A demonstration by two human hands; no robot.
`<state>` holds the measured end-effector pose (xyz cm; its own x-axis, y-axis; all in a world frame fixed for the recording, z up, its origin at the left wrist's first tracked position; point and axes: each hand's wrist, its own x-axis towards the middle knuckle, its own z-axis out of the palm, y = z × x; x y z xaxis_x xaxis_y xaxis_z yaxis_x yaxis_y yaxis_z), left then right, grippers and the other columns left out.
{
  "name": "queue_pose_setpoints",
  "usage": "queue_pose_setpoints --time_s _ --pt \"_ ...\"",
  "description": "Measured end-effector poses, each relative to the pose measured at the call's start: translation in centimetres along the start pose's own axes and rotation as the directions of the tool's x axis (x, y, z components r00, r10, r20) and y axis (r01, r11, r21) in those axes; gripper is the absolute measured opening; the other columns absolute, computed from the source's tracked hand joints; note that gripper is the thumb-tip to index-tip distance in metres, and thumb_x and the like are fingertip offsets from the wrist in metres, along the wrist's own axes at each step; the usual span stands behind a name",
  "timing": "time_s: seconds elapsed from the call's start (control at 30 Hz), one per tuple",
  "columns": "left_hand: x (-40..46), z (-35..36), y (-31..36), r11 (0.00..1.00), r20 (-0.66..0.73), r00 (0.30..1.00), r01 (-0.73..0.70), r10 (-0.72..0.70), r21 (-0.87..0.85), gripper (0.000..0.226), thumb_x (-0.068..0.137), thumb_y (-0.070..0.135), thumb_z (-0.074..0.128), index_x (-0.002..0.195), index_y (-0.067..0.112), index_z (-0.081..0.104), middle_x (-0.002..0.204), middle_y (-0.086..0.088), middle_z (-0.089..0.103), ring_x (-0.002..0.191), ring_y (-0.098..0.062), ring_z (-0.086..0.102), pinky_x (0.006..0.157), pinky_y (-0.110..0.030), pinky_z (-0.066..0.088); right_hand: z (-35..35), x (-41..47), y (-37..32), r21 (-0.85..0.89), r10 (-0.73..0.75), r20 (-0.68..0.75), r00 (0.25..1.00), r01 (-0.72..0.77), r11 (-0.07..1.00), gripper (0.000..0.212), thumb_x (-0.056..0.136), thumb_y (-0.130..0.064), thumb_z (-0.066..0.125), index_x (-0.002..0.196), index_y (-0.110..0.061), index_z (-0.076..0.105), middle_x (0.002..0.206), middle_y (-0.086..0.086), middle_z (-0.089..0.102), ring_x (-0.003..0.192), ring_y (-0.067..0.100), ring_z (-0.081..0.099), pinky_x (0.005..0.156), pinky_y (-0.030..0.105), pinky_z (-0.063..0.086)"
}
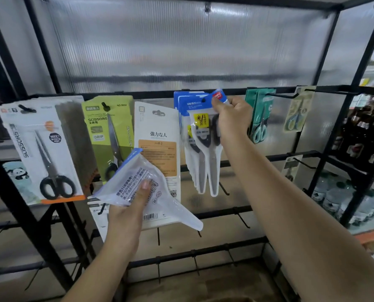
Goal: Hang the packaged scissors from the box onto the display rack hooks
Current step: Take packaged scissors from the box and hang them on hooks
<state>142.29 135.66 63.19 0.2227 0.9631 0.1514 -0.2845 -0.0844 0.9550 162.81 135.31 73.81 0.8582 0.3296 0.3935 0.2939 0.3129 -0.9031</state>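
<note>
- We judge the step in hand to be the hanging itself: our right hand point(229, 117) pinches the blue header of a packaged pair of scissors point(205, 136) at the front of the blue-topped stack on its hook, the pack's hole seemingly at or on the hook tip.
- Our left hand point(129, 205) holds a second pack point(142, 184) low and tilted, back side towards us, fingers curled under it and thumb pressed on its printed face.
- Next, we reckon, the front pack wants seating fully back along the hook; then the waiting pack needs turning upright, face out, with its hole lined up with the same hook.
- Right arm is stretched up and forward to the display rack point(325, 131); left forearm is raised, hand at mid height in front of the white scissors card point(160, 131).
- The box is not in view.
</note>
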Motion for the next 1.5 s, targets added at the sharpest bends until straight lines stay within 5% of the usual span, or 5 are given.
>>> queue_pose_setpoints --time_s 0.47,0.73,1.0,1.17,1.5 --pt "0.7 -0.8 -0.7 0.995 0.003 1.0 -0.025 0.025 -0.099 0.026 0.078 0.028 0.062 0.104 0.03 0.061 0.097 0.014 0.071 0.096 -0.005 0.065 0.087 -0.028 0.049 -1.3 -5.6 5.6 -0.206 -0.04 -0.062 0.997 0.026 0.978 0.046 0.08 -0.011 0.071 0.119 -0.016 0.046 0.118 -0.004 0.043 0.099 0.006 0.046 0.079 0.01 0.043" --pt "0.7 -0.7 -2.1 0.988 0.002 0.999 0.037 -0.037 -0.147 0.025 0.075 0.027 0.063 0.1 0.024 0.063 0.102 0.0 0.07 0.105 -0.024 0.064 0.091 -0.041 0.051 -1.7 -13.7 5.9 -0.265 0.048 0.681 0.731 0.184 0.947 0.02 0.078 -0.027 0.075 0.087 -0.012 0.066 0.077 -0.005 0.057 0.071 0.007 0.052 0.068 0.027 0.047" --pt "0.5 -0.1 -2.9 0.991 0.118 0.993 0.016 0.0 -0.131 0.038 0.065 0.039 0.066 0.099 0.022 0.062 0.092 0.006 0.071 0.093 -0.015 0.067 0.065 -0.016 0.054 -2.0 -13.2 6.5 -0.315 0.17 0.71 0.684 0.092 0.945 0.037 0.07 -0.014 0.081 0.057 -0.022 0.047 0.058 -0.011 0.044 0.051 0.0 0.039 0.053 0.018 0.033" --pt "1.1 -0.6 -2.6 0.99 0.162 0.986 -0.016 0.038 -0.137 0.047 0.066 0.037 0.078 0.107 0.019 0.064 0.097 0.003 0.074 0.092 -0.017 0.07 0.068 -0.024 0.057 -3.3 -12.0 6.5 -0.054 0.155 0.66 0.735 -0.159 0.986 0.019 0.089 -0.004 0.06 0.105 -0.015 0.064 0.093 -0.01 0.072 0.093 0.007 0.067 0.083 0.029 0.054" --pt "1.6 -0.2 -2.6 0.988 0.152 0.988 -0.012 0.035 -0.153 0.035 0.086 0.001 0.058 0.112 0.025 0.063 0.108 0.001 0.072 0.103 -0.022 0.066 0.087 -0.04 0.054 -4.3 -7.7 2.7 -0.156 -0.29 0.419 0.861 0.382 0.911 0.059 0.091 -0.003 0.048 0.135 -0.039 0.031 0.113 0.0 0.047 0.081 -0.001 0.053 0.061 0.014 0.045"
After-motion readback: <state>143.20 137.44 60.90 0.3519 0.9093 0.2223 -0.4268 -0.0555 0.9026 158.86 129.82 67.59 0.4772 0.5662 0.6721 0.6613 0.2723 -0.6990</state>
